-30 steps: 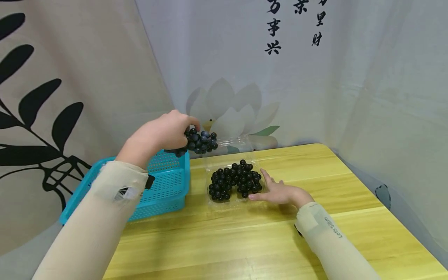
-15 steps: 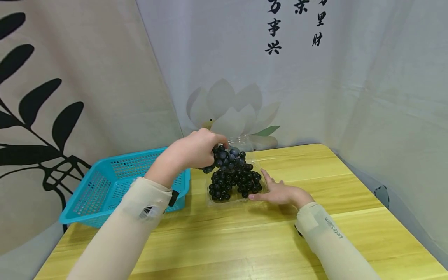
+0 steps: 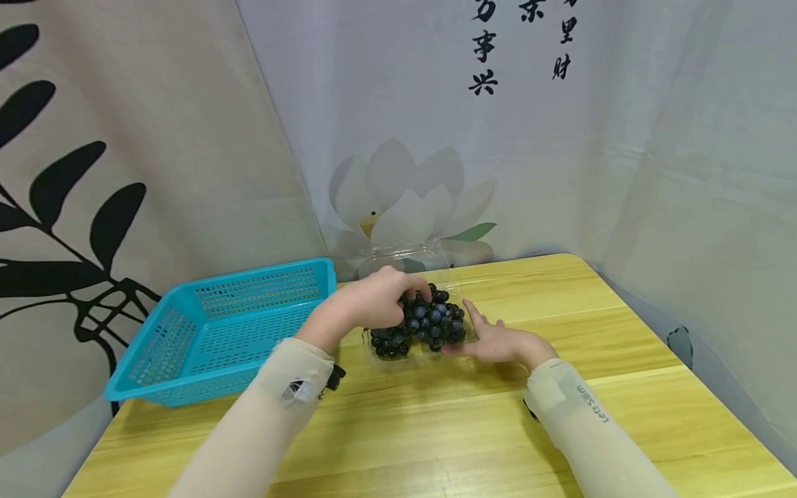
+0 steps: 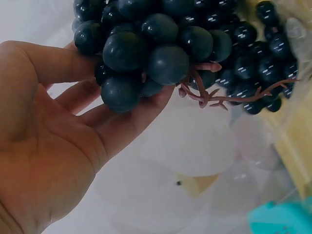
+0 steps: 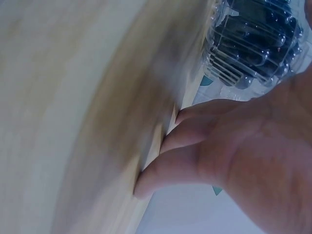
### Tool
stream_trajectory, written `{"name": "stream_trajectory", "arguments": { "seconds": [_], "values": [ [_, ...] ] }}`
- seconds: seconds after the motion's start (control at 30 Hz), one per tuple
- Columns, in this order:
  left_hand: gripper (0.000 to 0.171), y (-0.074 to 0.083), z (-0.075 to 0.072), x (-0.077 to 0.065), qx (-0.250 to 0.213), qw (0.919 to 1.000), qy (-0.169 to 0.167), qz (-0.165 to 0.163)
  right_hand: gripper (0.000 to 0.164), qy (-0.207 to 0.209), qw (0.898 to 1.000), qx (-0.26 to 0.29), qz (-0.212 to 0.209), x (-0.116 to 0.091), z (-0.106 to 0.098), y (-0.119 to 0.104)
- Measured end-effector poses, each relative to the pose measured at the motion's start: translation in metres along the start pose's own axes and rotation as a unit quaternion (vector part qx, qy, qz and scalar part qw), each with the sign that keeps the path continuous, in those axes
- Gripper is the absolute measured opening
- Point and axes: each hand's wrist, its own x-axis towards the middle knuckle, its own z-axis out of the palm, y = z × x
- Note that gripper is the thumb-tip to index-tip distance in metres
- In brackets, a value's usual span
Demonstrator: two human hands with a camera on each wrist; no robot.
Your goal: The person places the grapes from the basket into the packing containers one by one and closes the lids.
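Grape bunch point(image 4: 146, 51), its plump round berries dusky blue-black with a dull bloom, is held in the curled fingers of the left hand point(image 3: 373, 299), at a clear plastic container point(image 5: 231, 68) on the wooden table point(image 3: 436, 436); whether it touches the smaller, glossier black grapes point(image 4: 265, 63) in the container cannot be told. The count is one held bunch, one container and one teal basket point(image 3: 243, 346), which stands left of the container; the number of glossy bunches is unclear. The right hand point(image 3: 498, 342) grips nothing, fingers spread beside the container. Only the left wrist view shows a reddish-brown branching stem point(image 4: 203, 96) clearly; only the right wrist view shows fingertips meeting the tabletop, while the head view alone takes in the whole basket
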Motion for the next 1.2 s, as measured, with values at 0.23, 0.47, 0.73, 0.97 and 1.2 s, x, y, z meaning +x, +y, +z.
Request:
{"name": "stream_trajectory", "arguments": {
  "seconds": [0.23, 0.47, 0.73, 0.97, 1.2],
  "values": [
    [0.063, -0.021, 0.026, 0.015, -0.034, 0.9994, -0.006, -0.002, 0.131, -0.002, 1.000, -0.003, -0.008, 0.001, 0.001, 0.001],
    [0.061, -0.035, 0.042, 0.026, -0.023, 0.9983, -0.050, -0.022, 0.132, -0.010, 1.000, -0.004, -0.009, 0.002, 0.001, 0.000],
    [0.057, -0.029, 0.047, 0.031, 0.036, 0.9970, -0.051, -0.046, 0.132, -0.007, 1.000, -0.016, -0.009, 0.002, 0.000, -0.001],
    [0.061, -0.024, 0.064, 0.039, 0.119, 0.9896, -0.037, -0.072, 0.134, -0.004, 1.000, -0.028, -0.003, 0.000, 0.000, 0.000],
    [0.064, -0.019, 0.084, 0.037, 0.186, 0.9778, -0.033, -0.091, 0.128, -0.011, 1.000, -0.029, 0.006, -0.001, -0.002, -0.001]
  ]
}}
